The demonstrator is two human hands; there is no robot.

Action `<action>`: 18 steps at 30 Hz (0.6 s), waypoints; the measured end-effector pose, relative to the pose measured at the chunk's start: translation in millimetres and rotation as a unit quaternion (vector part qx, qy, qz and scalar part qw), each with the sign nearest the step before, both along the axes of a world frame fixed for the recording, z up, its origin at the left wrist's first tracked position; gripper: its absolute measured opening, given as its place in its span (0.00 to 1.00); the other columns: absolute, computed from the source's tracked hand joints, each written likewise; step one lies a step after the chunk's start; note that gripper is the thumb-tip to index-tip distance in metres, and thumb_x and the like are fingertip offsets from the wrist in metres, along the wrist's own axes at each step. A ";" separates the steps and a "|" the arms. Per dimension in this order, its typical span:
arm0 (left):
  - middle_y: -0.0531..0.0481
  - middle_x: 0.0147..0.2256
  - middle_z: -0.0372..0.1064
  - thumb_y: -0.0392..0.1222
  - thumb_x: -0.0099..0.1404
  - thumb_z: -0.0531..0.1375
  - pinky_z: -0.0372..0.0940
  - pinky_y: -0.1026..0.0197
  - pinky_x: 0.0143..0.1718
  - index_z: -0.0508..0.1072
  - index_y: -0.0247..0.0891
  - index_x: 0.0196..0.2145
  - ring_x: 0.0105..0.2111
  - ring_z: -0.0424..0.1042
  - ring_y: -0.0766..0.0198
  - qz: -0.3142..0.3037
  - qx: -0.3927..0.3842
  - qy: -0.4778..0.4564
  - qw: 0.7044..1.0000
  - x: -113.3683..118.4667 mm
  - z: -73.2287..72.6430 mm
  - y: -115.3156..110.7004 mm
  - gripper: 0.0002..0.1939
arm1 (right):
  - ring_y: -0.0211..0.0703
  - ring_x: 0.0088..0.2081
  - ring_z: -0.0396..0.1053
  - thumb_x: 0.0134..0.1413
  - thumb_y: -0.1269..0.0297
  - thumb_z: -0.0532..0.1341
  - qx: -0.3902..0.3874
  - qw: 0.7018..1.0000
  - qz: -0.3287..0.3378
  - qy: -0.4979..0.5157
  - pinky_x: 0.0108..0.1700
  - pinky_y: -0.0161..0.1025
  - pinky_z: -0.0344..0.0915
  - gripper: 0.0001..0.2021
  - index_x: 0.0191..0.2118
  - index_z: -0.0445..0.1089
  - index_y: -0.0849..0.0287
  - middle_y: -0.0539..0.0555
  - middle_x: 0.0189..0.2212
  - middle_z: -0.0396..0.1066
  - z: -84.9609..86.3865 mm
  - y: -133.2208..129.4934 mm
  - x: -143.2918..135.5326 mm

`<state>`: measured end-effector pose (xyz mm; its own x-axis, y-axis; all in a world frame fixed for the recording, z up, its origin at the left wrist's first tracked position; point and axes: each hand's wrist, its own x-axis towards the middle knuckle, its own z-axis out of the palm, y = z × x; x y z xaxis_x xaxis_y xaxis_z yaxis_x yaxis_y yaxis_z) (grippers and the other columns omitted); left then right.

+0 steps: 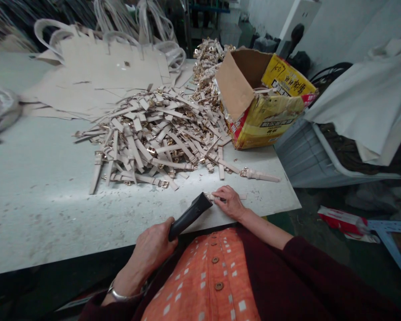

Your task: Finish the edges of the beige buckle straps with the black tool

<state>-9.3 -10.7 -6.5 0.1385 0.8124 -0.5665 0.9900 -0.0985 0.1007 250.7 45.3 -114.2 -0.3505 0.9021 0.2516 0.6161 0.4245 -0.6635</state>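
My left hand is wrapped round the lower end of a black tool, which slants up to the right. The tool's wide tip is beside a small beige buckle strap lying near the table's front edge. The fingers of my right hand press together on the strap close to that tip, and cover part of it. Beyond both hands lies a large heap of similar beige straps with gold buckles. One separate strap lies to the right of the heap.
A yellow and brown cardboard box stands at the table's right side. Flat beige bag panels with looped handles lie at the back left. Off the right edge is a grey bin with pale cloth over it.
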 end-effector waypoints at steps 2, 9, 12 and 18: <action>0.45 0.34 0.73 0.40 0.55 0.52 0.60 0.61 0.34 0.65 0.41 0.44 0.36 0.72 0.57 -0.013 -0.004 0.001 1.000 5.6 -0.8 5.9 0.17 | 0.43 0.39 0.62 0.51 0.69 0.61 0.000 1.000 0.018 -0.010 0.41 0.41 0.61 0.13 0.44 0.71 0.55 0.54 0.34 0.66 1.1 0.9 2.7; 0.43 0.37 0.72 0.40 0.54 0.53 0.61 0.60 0.36 0.65 0.40 0.44 0.38 0.72 0.56 -0.036 -0.016 0.018 0.999 16.3 -6.4 23.4 0.17 | 0.44 0.40 0.61 0.50 0.66 0.62 -0.011 0.999 0.051 -0.016 0.42 0.42 0.61 0.17 0.49 0.67 0.56 0.55 0.34 0.67 4.0 6.4 12.5; 0.43 0.37 0.72 0.41 0.55 0.52 0.62 0.59 0.35 0.65 0.41 0.43 0.38 0.72 0.56 -0.045 -0.020 0.033 0.998 12.4 -7.4 25.4 0.17 | 0.45 0.40 0.61 0.50 0.67 0.62 -0.004 0.998 0.054 0.013 0.43 0.44 0.61 0.18 0.49 0.67 0.57 0.55 0.35 0.67 2.9 5.3 16.8; 0.44 0.35 0.73 0.40 0.55 0.51 0.61 0.59 0.32 0.65 0.41 0.42 0.35 0.72 0.56 -0.080 -0.002 0.039 0.996 9.8 -7.4 28.1 0.16 | 0.45 0.42 0.60 0.49 0.72 0.59 0.007 0.999 0.035 -0.005 0.44 0.45 0.59 0.14 0.43 0.70 0.58 0.56 0.37 0.66 2.7 1.7 16.1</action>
<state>0.5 17.4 -14.0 0.2216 0.7810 -0.5839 0.9664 -0.2560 0.0244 266.8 46.9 -111.5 -0.4154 0.8715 0.2607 0.5902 0.4763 -0.6518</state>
